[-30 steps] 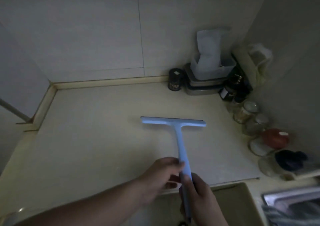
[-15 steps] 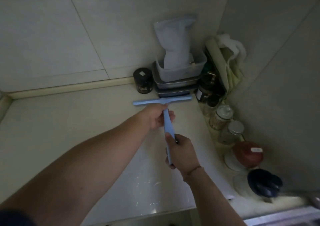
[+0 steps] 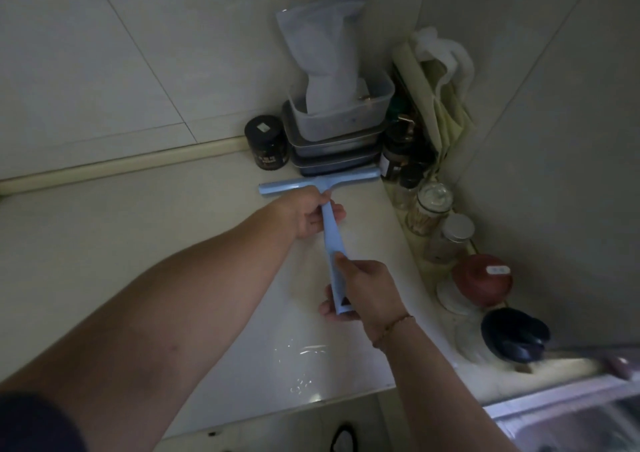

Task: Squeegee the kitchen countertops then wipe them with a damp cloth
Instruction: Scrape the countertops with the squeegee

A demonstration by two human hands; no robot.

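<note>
Since a second ago the light-blue squeegee [image 3: 332, 244] has travelled from the open middle of the countertop [image 3: 121, 244] up to its far back right corner, and both arms have stretched forward after it; over the last half second hardly anything has shifted. Its blade bar lies flat on the surface, just in front of the stacked food containers [image 3: 334, 147], with its right end close to the dark bottles [image 3: 398, 154]. Curled round the top of the handle, right under the blade bar, is the left hand [image 3: 308, 214], its fingers wrapped beneath and the thumb on the near side. Lower down the same handle the right hand [image 3: 363, 289] grasps the tail end, thumb lying along the top face and fingers folded under it; a thin bracelet [image 3: 391, 327] circles that wrist. Beyond the upper grip, a black jar [image 3: 266, 142] stands against the wall beside the containers, and a pale pouch [image 3: 325, 46] rises out of the topmost tub. To the right of the handle a row of glass jars [image 3: 433, 206] runs along the side wall, followed by a red-lidded jar [image 3: 483, 278] and a dark blue object [image 3: 512, 334] nearer the person. Below the lower grip, wet streaks [image 3: 301, 351] glint on the countertop near its front edge.
</note>
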